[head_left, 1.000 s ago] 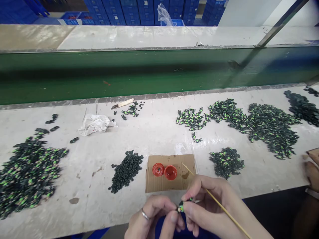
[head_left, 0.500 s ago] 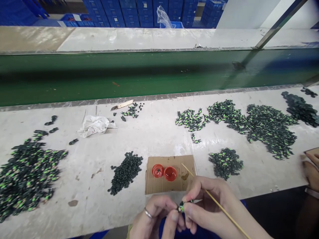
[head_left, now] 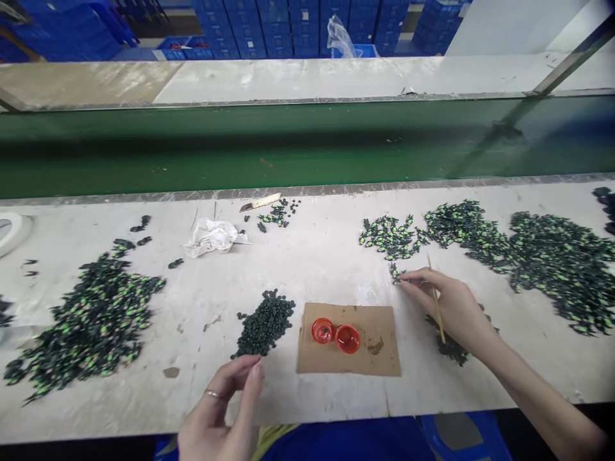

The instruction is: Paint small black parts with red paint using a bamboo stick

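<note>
Pale tabletop (head_left: 317,262), hands (head_left: 206,426) near piles (head_left: 266,320)

- stained whitish tabletop (head_left: 312,272)
- cardboard piece (head_left: 348,363), near edge
- small dark pieces (head_left: 266,320), piled left of cardboard
- green-black piles (head_left: 96,314), left and right
- crumpled white cloth (head_left: 211,237)
- white ring (head_left: 23,232)

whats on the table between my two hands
Between your left hand and right hand, the head view shows brown cardboard with two small red items on it.

stick (head_left: 439,314): smooth wood | dark discs (head_left: 267,320): matt plastic | red pot (head_left: 348,339): glossy plastic | cardboard (head_left: 384,320): matt paper
</note>
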The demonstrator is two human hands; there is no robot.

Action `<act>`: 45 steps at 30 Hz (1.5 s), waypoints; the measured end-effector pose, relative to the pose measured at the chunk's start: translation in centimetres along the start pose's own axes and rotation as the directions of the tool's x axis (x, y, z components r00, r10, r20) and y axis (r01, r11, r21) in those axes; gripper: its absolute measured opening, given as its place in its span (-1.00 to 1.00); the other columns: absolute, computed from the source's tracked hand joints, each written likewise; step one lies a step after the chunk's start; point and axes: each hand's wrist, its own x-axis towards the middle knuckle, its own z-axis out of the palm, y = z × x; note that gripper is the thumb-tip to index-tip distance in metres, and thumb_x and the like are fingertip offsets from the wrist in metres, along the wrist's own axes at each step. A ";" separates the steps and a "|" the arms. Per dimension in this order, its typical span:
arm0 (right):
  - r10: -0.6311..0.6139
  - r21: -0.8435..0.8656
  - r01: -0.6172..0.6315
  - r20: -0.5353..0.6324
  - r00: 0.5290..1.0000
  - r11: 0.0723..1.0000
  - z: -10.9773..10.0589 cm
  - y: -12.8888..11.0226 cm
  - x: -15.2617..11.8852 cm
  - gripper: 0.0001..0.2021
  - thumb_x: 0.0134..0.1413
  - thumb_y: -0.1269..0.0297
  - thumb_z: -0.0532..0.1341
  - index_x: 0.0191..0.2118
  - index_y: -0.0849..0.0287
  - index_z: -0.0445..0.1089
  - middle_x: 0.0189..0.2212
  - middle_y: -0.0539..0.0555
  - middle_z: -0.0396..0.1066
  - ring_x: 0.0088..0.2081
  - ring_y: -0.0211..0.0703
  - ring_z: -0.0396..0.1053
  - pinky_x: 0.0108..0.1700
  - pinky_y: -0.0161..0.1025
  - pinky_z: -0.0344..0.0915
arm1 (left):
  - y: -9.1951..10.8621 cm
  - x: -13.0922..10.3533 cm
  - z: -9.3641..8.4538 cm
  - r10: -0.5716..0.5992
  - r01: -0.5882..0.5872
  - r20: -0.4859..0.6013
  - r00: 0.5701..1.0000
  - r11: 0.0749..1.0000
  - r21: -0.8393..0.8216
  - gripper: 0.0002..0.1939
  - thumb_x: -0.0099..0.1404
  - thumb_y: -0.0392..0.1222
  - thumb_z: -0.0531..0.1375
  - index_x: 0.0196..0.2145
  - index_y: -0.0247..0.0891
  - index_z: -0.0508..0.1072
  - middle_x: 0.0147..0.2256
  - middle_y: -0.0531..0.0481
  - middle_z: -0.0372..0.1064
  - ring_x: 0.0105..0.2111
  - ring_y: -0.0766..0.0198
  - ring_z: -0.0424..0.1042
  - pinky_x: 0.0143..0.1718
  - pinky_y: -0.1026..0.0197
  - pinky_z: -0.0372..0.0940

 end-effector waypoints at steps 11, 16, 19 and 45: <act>-0.093 -0.132 0.074 -0.139 0.986 0.988 -1.3 0.1 -0.8 -0.50 0.27 -0.29 0.20 -0.08 0.04 0.58 -0.08 0.17 0.54 -0.06 0.07 0.48 -0.08 -0.04 0.37 | -4.2 2.1 1.2 0.556 -0.610 0.254 0.791 0.693 0.383 -0.90 0.46 -0.20 0.25 -0.10 -0.11 0.56 -0.18 0.03 0.51 -0.26 0.29 0.56 -0.22 0.29 0.36; -0.077 -0.121 0.056 -0.170 0.982 0.991 -1.3 -0.2 -2.5 -0.57 0.29 -0.22 0.21 -0.15 0.05 0.57 -0.12 0.14 0.56 -0.16 0.02 0.52 -0.18 -0.13 0.40 | -4.3 2.4 0.8 0.578 -0.664 0.326 0.748 0.659 0.355 -0.90 0.46 -0.28 0.24 -0.12 -0.15 0.53 -0.17 0.00 0.52 -0.21 0.27 0.58 -0.15 0.29 0.39; -0.071 -0.106 0.052 -0.175 0.982 0.993 -1.4 -0.4 -3.3 -0.59 0.30 -0.19 0.20 -0.16 0.05 0.56 -0.11 0.13 0.56 -0.16 0.00 0.54 -0.20 -0.16 0.42 | -4.4 2.2 -0.3 0.581 -0.691 0.383 0.719 0.657 0.302 -0.90 0.44 -0.29 0.23 -0.15 -0.12 0.52 -0.17 0.03 0.53 -0.21 0.30 0.59 -0.13 0.32 0.42; -0.144 -0.013 0.143 -0.125 0.982 0.990 0.3 -2.0 -5.4 -0.79 0.36 0.07 0.22 -0.16 0.05 0.54 -0.19 0.06 0.57 -0.17 -0.09 0.57 -0.13 -0.24 0.45 | -2.6 0.8 0.8 0.425 -0.515 0.292 0.857 0.736 0.440 -0.88 0.48 -0.16 0.20 -0.19 -0.09 0.57 -0.21 0.15 0.62 -0.38 0.37 0.60 -0.33 0.36 0.39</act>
